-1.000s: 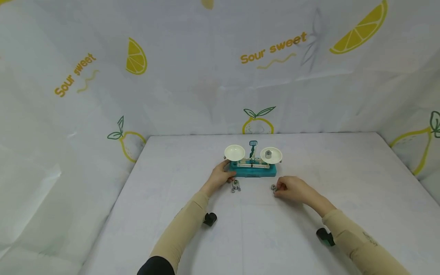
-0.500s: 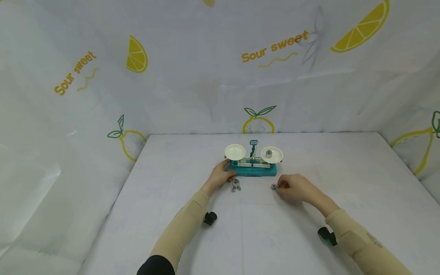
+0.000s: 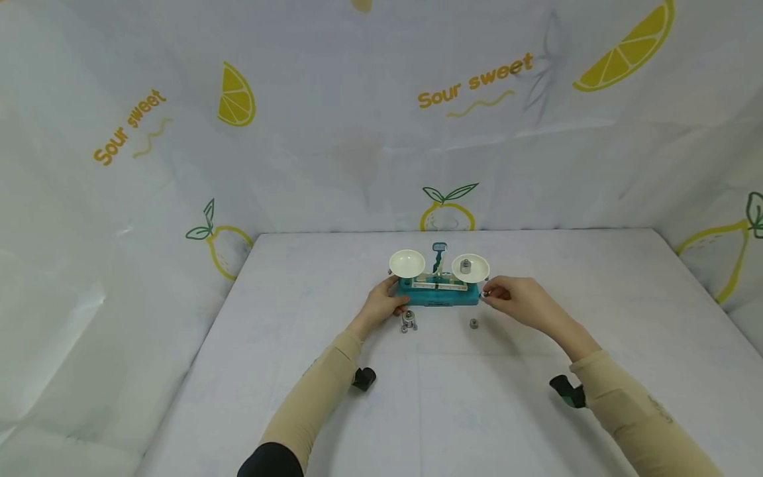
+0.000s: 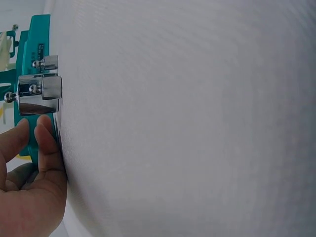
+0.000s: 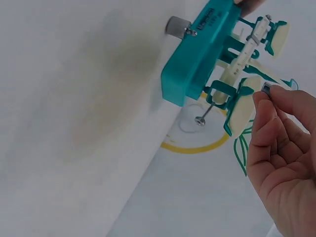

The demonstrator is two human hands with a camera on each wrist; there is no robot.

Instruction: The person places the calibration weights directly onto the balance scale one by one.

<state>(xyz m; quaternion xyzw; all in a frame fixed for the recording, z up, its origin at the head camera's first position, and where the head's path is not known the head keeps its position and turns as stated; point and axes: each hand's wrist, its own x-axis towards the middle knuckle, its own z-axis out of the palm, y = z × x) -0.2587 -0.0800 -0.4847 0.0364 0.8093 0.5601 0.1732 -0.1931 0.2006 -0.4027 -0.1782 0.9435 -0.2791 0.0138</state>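
Note:
A teal balance scale (image 3: 439, 293) stands mid-table with two cream pans. The right pan (image 3: 471, 268) carries a silver weight (image 3: 465, 265); the left pan (image 3: 407, 263) holds nothing. My left hand (image 3: 387, 301) grips the left end of the scale's base (image 4: 38, 54). Just in front of it stand a few chrome weights (image 3: 408, 322), also the chrome weights (image 4: 39, 89) in the left wrist view. My right hand (image 3: 487, 293) pinches a small silver weight (image 5: 266, 89) between thumb and forefinger, beside the right pan (image 5: 244, 106). One more weight (image 3: 473, 324) stays on the table.
The white table (image 3: 334, 318) is walled on three sides by lemon-print cloth (image 3: 357, 132). Black wrist-camera mounts (image 3: 363, 379) hang under both forearms. In the right wrist view the lone table weight (image 5: 177, 24) sits against the teal base (image 5: 197, 54).
My right hand rose from the table with a small weight and moved back to the scale's right pan, leaving one weight behind. The left hand stayed on the base.

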